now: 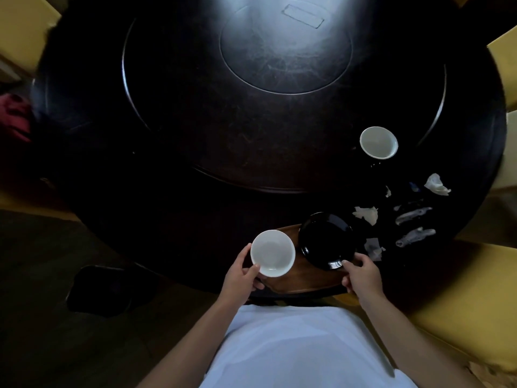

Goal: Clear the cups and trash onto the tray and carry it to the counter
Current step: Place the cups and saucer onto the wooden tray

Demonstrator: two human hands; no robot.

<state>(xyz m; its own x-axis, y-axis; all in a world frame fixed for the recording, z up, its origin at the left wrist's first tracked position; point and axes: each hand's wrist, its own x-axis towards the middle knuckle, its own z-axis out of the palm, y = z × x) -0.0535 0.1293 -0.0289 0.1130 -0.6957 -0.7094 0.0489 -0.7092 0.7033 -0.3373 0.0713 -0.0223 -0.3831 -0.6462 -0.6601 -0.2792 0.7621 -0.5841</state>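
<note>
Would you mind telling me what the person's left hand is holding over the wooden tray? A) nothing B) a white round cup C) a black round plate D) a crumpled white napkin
B: the left hand grips the white round cup above the wooden tray; the right hand holds the black round plate.

A dark round surface (195, 163) filled the view, a raised round turntable (285, 49) at its middle catching glare. Yellow chairs (470, 317) ringed it, and a dark stool (98, 289) stood lower left.
</note>
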